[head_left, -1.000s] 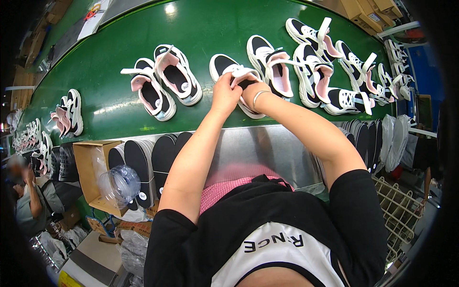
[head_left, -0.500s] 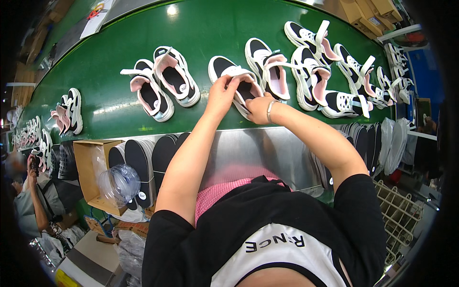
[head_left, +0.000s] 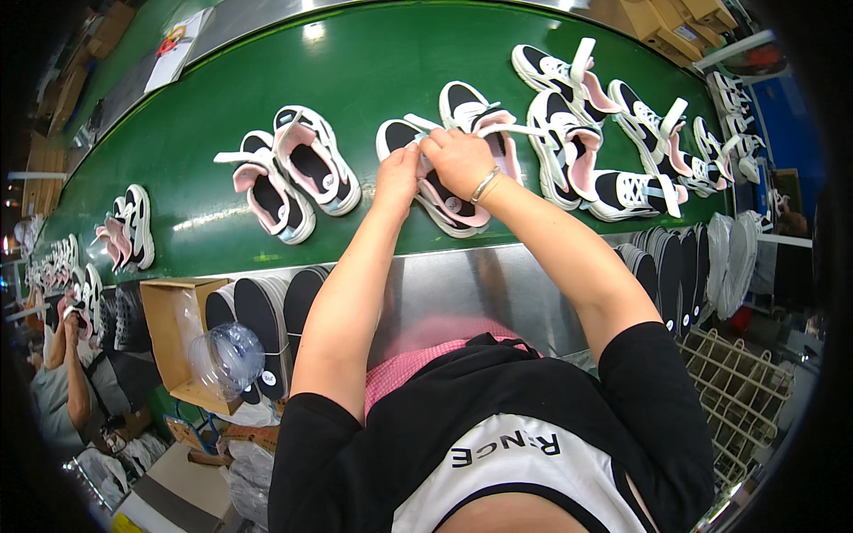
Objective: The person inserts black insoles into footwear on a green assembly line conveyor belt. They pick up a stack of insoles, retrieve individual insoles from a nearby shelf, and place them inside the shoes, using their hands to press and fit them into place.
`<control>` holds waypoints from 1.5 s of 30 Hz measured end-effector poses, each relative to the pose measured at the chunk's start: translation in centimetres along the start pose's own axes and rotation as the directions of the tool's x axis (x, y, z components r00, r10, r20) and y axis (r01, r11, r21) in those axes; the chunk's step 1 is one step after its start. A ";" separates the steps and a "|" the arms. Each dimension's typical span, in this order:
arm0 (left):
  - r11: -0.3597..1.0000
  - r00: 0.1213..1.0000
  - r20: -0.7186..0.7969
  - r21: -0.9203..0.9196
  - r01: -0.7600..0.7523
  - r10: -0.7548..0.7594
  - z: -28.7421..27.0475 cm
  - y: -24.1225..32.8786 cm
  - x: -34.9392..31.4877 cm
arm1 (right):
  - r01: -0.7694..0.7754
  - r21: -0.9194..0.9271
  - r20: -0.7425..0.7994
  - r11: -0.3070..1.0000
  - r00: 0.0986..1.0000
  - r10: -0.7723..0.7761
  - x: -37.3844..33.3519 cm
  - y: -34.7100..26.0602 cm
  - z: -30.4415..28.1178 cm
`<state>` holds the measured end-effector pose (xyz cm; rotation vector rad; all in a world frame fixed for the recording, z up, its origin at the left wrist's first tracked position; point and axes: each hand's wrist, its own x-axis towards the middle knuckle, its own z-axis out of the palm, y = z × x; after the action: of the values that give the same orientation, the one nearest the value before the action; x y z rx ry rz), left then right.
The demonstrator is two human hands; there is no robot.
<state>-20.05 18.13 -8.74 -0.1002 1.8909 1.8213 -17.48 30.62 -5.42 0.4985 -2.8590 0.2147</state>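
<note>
A black, white and pink sneaker (head_left: pixel 392 137) lies on the green bench, its toe pointing away from me and its heel towards me. My left hand (head_left: pixel 397 180) grips the tongue area from the left, thumb and fingers closed. Beside it my right hand (head_left: pixel 461 163) is closed at the same spot, its fingertips meeting the left ones and partly hiding the tongue and collar. The insole with a round white sticker shows behind my hands. Its mate, a second sneaker (head_left: pixel 463 99), lies just to the right, partly behind my right hand.
Another pair of sneakers (head_left: pixel 317 160) stands to the left, and several more (head_left: pixel 569 151) lie at the right. Along the near edge are stacked black insoles (head_left: pixel 259 320) and an open cardboard box (head_left: pixel 173 342) with clear plastic rings (head_left: pixel 227 360). A co-worker's arm (head_left: pixel 75 382) shows far left.
My right hand has left the heel opening and moved forward to the tongue beside my left hand. The heel and insole now show. The shoes on the bench have shifted slightly in view.
</note>
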 end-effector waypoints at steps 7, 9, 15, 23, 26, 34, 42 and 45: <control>0.985 0.992 -0.036 -0.128 0.116 -0.121 0.7 1.5 0.3 | -0.113 0.009 0.069 0.994 0.991 0.112 0.0 0.2 -0.1; 0.981 0.984 -0.075 -0.128 0.149 -0.159 1.0 1.7 0.1 | -0.090 -0.010 0.105 0.996 0.990 0.091 -0.5 0.6 0.1; 0.983 0.987 -0.025 -0.102 0.155 -0.158 0.1 1.1 0.2 | -0.219 0.193 0.083 0.957 0.975 0.206 -1.0 0.2 -0.3; 0.985 0.988 -0.009 -0.081 0.155 -0.156 0.6 1.1 0.2 | -0.288 0.277 -0.014 0.917 0.953 0.304 -0.8 0.9 0.9; 0.993 0.977 -0.197 -0.068 -0.097 0.082 -0.8 -1.4 2.4 | -0.158 0.489 0.086 0.858 0.987 0.133 -1.0 -0.6 -0.8; 0.333 0.538 -0.044 0.827 -0.454 0.842 0.4 5.5 -0.1 | -0.403 0.798 0.104 0.449 0.825 0.556 -9.4 -0.6 -7.3; 0.983 0.894 0.432 0.080 -0.167 0.116 5.4 2.6 -15.5 | -0.443 0.715 0.191 0.541 0.868 0.459 -15.8 -3.0 -10.3; 0.960 0.965 0.240 0.229 -0.159 0.103 2.0 2.9 -17.3 | -0.734 0.517 0.346 0.440 0.649 0.677 -18.7 -1.1 -13.3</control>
<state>-5.56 15.32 0.98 0.3148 1.9791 1.5853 2.72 37.94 2.83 -0.7096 -2.8166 1.3511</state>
